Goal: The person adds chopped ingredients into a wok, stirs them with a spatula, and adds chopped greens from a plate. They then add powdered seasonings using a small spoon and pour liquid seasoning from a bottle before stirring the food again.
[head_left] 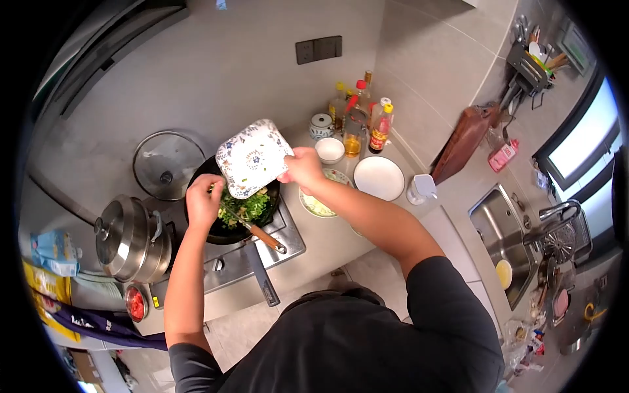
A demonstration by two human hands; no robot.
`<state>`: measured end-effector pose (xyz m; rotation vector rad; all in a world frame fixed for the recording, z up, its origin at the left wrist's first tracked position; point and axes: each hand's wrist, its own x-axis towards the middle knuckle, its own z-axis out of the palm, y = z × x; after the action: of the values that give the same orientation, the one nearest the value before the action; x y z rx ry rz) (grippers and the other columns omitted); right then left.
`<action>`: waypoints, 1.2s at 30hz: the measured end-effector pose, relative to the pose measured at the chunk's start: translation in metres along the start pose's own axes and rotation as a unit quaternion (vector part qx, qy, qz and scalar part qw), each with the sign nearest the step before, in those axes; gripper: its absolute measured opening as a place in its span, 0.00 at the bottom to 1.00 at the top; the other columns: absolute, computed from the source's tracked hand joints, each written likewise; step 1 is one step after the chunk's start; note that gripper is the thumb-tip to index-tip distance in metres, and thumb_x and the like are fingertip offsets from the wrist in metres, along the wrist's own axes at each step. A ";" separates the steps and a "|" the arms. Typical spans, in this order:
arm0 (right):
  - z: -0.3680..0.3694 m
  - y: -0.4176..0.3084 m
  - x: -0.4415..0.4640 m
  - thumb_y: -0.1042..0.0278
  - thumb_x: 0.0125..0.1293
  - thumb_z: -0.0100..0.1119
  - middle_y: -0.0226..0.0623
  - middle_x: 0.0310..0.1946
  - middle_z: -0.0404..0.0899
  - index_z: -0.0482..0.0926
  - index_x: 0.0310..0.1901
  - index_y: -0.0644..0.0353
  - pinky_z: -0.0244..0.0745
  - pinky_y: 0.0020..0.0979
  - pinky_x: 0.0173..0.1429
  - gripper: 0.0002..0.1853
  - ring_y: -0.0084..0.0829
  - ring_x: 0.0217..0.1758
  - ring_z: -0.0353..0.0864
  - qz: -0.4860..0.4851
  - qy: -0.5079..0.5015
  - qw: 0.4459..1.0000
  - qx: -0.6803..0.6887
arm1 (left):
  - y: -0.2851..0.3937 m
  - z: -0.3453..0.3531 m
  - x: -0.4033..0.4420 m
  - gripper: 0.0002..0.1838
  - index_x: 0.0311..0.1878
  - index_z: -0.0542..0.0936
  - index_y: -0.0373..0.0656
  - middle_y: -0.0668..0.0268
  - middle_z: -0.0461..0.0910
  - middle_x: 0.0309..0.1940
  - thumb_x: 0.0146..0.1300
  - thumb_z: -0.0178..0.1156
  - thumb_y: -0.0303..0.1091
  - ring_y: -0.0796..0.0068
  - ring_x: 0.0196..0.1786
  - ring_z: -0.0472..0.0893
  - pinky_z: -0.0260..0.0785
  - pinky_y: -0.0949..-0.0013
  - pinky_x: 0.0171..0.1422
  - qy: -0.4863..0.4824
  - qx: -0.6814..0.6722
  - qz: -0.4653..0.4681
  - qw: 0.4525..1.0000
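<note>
My right hand [303, 167] grips the right edge of a white floral-patterned dish [254, 157], which is tilted over a dark wok [200, 226]. A few green bits cling to the dish's inner surface. Chopped leafy greens [252, 207] lie in the wok, beneath the dish. At the wok's left side, my left hand [204, 202] is closed, its fingertips close to the dish's lower left edge; what they hold, if anything, is hidden. A spatula with a wooden handle [265, 238] rests in the wok, its handle over the front rim.
A glass lid [169, 165] leans behind the stove, beside a steel steamer pot [128, 239]. Right of the wok are a plate of pale chopped food [319, 207], a white bowl [329, 150], a white plate [379, 178] and several bottles [380, 131]. A sink [499, 226] is farther right.
</note>
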<state>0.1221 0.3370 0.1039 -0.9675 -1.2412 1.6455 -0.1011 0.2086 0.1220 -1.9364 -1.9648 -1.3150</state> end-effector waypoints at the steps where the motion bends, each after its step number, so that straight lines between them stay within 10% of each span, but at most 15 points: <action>1: -0.013 0.001 -0.006 0.78 0.65 0.50 0.45 0.28 0.81 0.77 0.34 0.70 0.84 0.32 0.37 0.06 0.35 0.30 0.84 0.050 -0.001 0.998 0.044 | 0.001 -0.002 -0.005 0.04 0.37 0.82 0.36 0.62 0.83 0.30 0.58 0.63 0.23 0.70 0.33 0.82 0.73 0.69 0.42 0.001 -0.042 -0.053 0.998; 3: -0.044 0.014 -0.018 0.78 0.64 0.53 0.49 0.35 0.80 0.74 0.41 0.71 0.85 0.35 0.39 0.06 0.39 0.33 0.84 0.110 0.025 0.984 0.135 | -0.003 -0.006 -0.017 0.06 0.43 0.81 0.35 0.69 0.81 0.28 0.63 0.60 0.21 0.86 0.29 0.77 0.71 0.78 0.36 0.002 -0.115 -0.104 0.988; 13: -0.227 0.011 -0.192 0.74 0.67 0.53 0.43 0.32 0.83 0.77 0.45 0.70 0.81 0.28 0.31 0.09 0.34 0.27 0.84 0.071 0.161 0.973 0.152 | 0.004 -0.023 -0.099 0.07 0.48 0.79 0.40 0.81 0.65 0.23 0.70 0.56 0.28 0.92 0.22 0.61 0.52 0.82 0.24 0.042 -0.297 -0.231 0.926; 22: -0.404 0.030 -0.254 0.76 0.68 0.51 0.47 0.33 0.83 0.76 0.41 0.70 0.82 0.29 0.29 0.07 0.34 0.26 0.84 -0.037 0.404 0.902 0.150 | 0.059 -0.017 -0.157 0.25 0.46 0.77 0.40 0.80 0.57 0.19 0.74 0.46 0.55 0.91 0.18 0.52 0.39 0.80 0.20 0.108 -0.392 -0.352 0.843; 36: -0.616 0.115 -0.203 0.79 0.66 0.51 0.48 0.35 0.80 0.74 0.42 0.72 0.84 0.33 0.30 0.06 0.36 0.29 0.83 0.015 0.535 0.824 0.187 | 0.083 0.027 -0.224 0.21 0.60 0.76 0.46 0.81 0.68 0.27 0.74 0.50 0.48 0.90 0.26 0.63 0.55 0.81 0.30 0.215 -0.149 -0.481 0.837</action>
<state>0.7412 0.3304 -0.1207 -1.3469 -0.1236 0.9748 0.0264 0.0366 0.0127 -0.4597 -2.6335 -2.0957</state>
